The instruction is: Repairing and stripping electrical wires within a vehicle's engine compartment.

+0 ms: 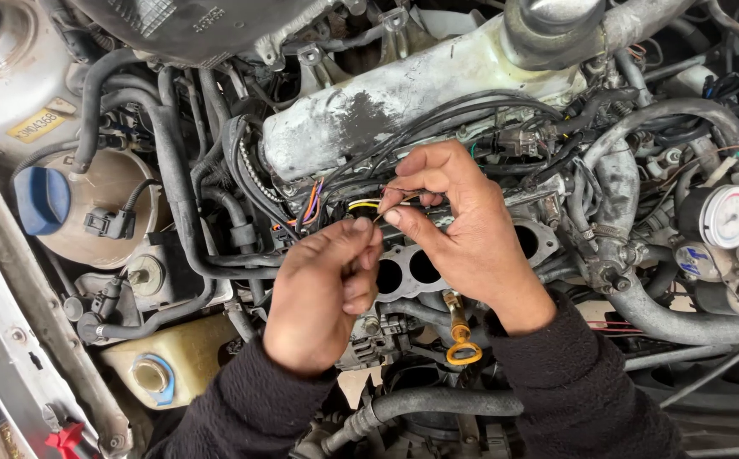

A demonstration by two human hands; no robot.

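While both hands work over the open engine bay, I note my left hand point(327, 285) pinched closed on a thin wire lead point(368, 204) and my right hand point(463, 229) pinching the same lead between thumb and forefinger. It sits just above the intake ports point(407, 272), beside the orange-handled dipstick point(461, 344). I judge it light, limp and easily kinked; grip belongs on the insulation, near the end.

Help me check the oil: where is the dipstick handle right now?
In the head view, the yellow dipstick handle sits low and centre, just below the right hand at the wrist, under the round engine openings.
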